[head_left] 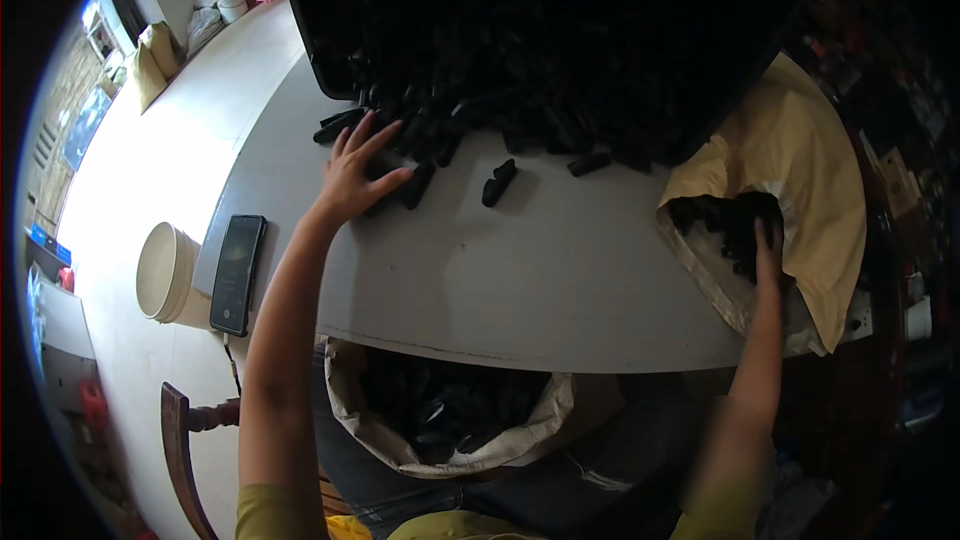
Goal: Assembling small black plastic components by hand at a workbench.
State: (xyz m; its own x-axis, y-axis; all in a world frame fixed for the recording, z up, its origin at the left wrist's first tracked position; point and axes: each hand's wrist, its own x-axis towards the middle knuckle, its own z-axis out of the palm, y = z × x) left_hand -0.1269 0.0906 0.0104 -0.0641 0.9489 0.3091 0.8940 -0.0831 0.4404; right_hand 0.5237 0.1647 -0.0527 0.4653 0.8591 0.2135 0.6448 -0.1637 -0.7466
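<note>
My left hand [352, 177] is over the grey table with its fingers spread. Its fingertips are beside small black oblong pieces [418, 186], and I see nothing gripped in it. Many more such pieces spill out of a large black bin [322, 50] that lies with its open side toward me. On the right, my right hand [768, 245] reaches into the mouth of a yellow sack [820, 170], against a heap of black pieces [725, 225]. Its fingers are partly hidden among them, so their grip does not show.
Another sack [345, 390], opened wide and holding black pieces, stands between my legs below the table edge. A phone [238, 275] lies at the table's left edge, near a cream bucket [165, 275]. A wooden chair [178, 440] stands at lower left. Two black pieces [498, 183] lie mid-table.
</note>
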